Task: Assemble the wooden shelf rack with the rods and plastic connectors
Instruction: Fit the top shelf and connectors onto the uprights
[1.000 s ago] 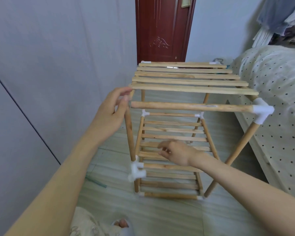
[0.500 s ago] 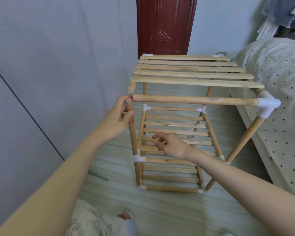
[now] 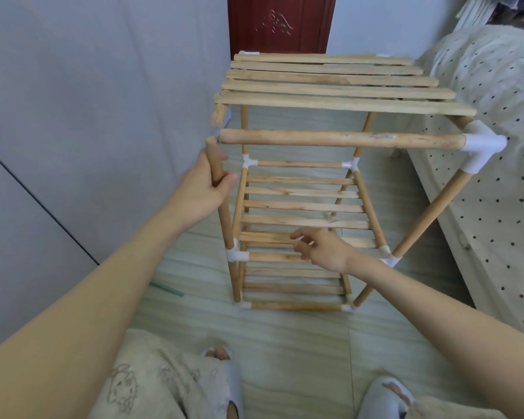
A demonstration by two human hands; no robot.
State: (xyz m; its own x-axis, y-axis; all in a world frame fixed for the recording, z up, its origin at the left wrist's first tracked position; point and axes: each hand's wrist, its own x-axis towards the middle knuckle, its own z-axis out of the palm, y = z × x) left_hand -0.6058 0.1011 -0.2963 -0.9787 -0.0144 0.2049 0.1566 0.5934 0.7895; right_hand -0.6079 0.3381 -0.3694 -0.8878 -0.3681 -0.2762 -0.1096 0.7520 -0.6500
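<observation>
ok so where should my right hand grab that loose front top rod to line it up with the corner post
Probably grip the front top rod near its free left end, coming from the near side with the right hand. That end hangs unjoined beside the corner post the left hand holds; the right end already sits in the white connector, so the left end is the one to steer.

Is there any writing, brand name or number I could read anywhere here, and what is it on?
None: no readable text in this view.
The dark red door bears only a carved ornament, no letters.
The person's trousers carry a faint cartoon drawing, no words.
The wooden shelf rack and its white plastic connectors show no labels.
</observation>
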